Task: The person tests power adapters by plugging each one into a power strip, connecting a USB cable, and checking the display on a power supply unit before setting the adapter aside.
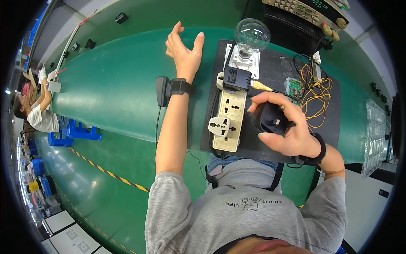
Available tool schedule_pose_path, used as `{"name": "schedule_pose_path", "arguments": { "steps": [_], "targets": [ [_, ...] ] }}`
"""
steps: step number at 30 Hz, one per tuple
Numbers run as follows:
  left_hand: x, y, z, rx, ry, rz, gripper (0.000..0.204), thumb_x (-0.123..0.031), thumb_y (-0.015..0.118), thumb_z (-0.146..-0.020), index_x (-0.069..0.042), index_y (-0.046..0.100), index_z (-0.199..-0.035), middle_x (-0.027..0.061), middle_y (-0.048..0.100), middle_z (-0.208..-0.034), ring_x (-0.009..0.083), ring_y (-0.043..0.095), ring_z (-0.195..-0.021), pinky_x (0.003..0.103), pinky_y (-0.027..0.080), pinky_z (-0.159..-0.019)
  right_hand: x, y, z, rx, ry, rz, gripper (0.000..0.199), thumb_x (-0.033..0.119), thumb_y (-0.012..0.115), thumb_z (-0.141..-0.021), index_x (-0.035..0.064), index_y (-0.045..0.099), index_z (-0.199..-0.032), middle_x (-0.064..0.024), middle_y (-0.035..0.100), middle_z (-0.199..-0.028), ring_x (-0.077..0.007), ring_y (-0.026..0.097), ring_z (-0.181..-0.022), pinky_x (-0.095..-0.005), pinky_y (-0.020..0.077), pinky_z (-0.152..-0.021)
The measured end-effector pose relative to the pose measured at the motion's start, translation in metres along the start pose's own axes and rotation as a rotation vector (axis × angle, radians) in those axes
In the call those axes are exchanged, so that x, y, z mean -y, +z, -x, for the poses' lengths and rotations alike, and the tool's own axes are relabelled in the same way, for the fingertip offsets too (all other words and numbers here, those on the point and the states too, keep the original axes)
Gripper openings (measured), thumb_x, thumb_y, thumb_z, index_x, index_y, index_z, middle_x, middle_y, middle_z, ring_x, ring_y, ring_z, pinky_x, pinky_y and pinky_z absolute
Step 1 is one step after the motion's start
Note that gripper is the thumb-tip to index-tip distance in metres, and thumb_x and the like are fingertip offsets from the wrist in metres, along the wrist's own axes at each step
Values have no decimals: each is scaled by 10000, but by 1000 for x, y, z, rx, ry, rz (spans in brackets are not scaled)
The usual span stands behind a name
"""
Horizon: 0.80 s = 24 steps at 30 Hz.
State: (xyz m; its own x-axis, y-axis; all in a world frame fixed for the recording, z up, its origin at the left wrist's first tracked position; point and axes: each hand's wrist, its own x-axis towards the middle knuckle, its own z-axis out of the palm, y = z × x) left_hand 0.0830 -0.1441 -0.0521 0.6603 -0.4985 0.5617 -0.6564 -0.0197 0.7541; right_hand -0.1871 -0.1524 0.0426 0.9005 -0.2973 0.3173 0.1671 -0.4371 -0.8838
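My right hand (298, 131) grips a black plug-in power adapter (264, 117), fingers and thumb around its body, above the dark board. Beneath and left of it lies a cream power strip (232, 103). Its lower end carries a white plug adapter (219, 127); at the upper end sits another black power adapter (237, 79) with a yellow plug (261, 86) beside it. My left hand (184, 53) is raised over the green table, left of the board, fingers apart and holding nothing. A clear glass bulb (252, 36) stands in a white-based holder behind the strip.
The dark board (270, 148) bears a green circuit board (294, 89) and tangled orange wires (315, 99). A bench instrument (311, 10) stands behind, with black cables. Clear plastic trays (374, 137) lie at the right edge. Another person (40, 110) works at the table's far left.
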Motion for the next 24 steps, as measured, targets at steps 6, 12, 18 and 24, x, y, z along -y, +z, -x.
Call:
{"name": "schedule_pose_path", "arguments": {
  "steps": [6,12,18,24],
  "targets": [
    [-2,3,1,-7,0,-35,611,-290,674,-764,-58,408,-1263,86,488,-1155,249,382,-1124,410,221,-983,2,0,-1,-46,-61,181,576,55,664,-644,-45,462,-1174,-141,575,-997,-201,568,-882,-284,442,-797],
    [2,5,2,14,-15,-4,623,-297,663,-759,-52,395,-1264,80,462,-1159,247,360,-1125,424,172,-991,14,-3,-7,-19,270,-110,684,104,663,-681,-27,369,-1284,-160,527,-1085,-235,561,-921,-310,466,-834],
    [0,6,-2,21,-15,8,627,-290,662,-758,-53,385,-1268,78,452,-1160,241,346,-1132,426,155,-990,5,-7,-7,-87,643,-1153,594,368,326,-901,27,229,-1377,-279,405,-1268,-348,503,-1113,-394,503,-863],
    [-1,4,-1,5,-2,-2,627,-291,662,-756,-53,385,-1266,81,457,-1143,242,349,-1121,417,159,-984,4,-9,-7,-40,557,-1158,474,188,382,-913,27,264,-1343,-329,328,-1320,-442,413,-1187,-369,496,-896]
  ]
}}
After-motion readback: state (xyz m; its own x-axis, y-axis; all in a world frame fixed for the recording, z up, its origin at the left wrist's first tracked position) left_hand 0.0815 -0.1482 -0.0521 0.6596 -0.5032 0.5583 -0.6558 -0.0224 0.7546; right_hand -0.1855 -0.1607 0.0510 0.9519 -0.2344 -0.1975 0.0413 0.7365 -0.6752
